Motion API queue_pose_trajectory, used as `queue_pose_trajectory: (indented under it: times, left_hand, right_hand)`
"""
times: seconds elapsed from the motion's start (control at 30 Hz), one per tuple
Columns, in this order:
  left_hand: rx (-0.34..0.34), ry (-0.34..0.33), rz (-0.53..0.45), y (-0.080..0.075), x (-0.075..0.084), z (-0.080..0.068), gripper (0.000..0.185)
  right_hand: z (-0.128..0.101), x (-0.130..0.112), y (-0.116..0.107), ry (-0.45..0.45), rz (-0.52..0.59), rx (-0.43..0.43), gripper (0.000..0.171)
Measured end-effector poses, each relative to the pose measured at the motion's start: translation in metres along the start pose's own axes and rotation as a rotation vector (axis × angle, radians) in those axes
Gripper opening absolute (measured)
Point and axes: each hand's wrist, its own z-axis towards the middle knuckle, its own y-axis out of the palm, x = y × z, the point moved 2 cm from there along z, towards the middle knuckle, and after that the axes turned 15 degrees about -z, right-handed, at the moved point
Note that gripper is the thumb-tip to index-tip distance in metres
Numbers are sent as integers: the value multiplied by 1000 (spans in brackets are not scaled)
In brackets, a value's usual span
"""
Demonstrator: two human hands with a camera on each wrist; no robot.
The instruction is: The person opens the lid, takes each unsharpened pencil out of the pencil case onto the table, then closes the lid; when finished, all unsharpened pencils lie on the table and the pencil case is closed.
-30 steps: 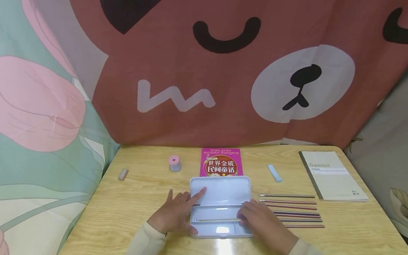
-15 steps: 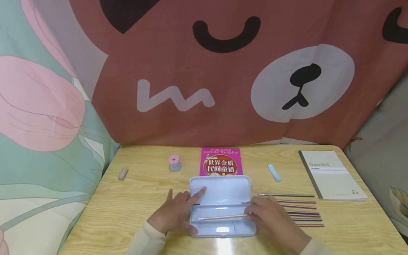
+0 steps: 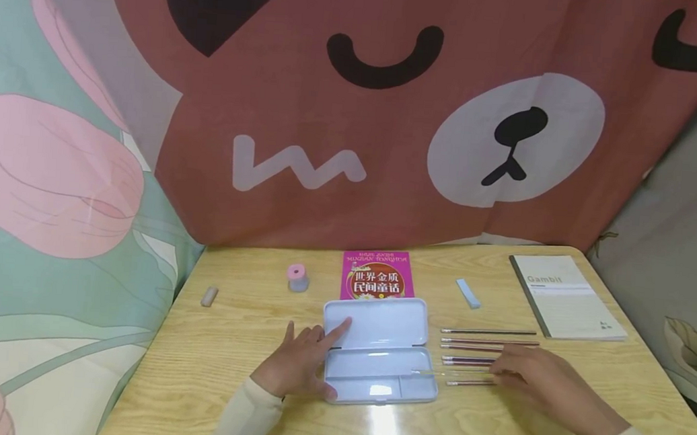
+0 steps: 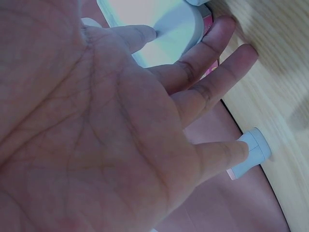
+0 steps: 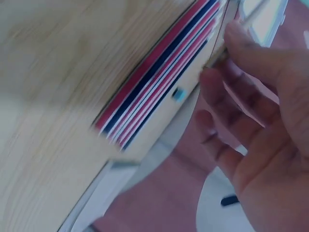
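Note:
A pale blue pencil case lies open on the table, its lid tipped back. My left hand rests on its left side, index finger against the lid and thumb at the front edge; the left wrist view shows the fingers spread and fairly straight. Between thumb and fingertips my right hand pinches the right end of a light-coloured pencil. That pencil's other end is over the case's right side. Below the right hand is a row of dark and red pencils, partly covered by it.
Behind the case lies a magenta book. A pink-topped cylinder and a small greyish block are at left. A light blue strip and a notebook lie at right, towards the back.
My right hand has moved right, from the case to over the pencil row, drawing the light pencil mostly out of the case. The left hand has stayed put.

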Motion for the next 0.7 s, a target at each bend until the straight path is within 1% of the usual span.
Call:
queue_pose_trajectory:
  times: [0.2,0.33,0.47,0.7]
  left_hand:
    - [2,4,3,1,-1,0,129]
    - [1,-3,-2,0,-2,0,129]
    - [-4,-9,-11,0,-1,-1,128]
    - [1,4,-17,0,0,0,128]
  right_hand:
    - [-30,20,-6,72,-48,-131,22]
    - [-42,27,-6,78,-104,-144,24]
    - [-47,30,-3,77,-155,-143,26]
    - [-47,31,0,122,-158,-177,25]
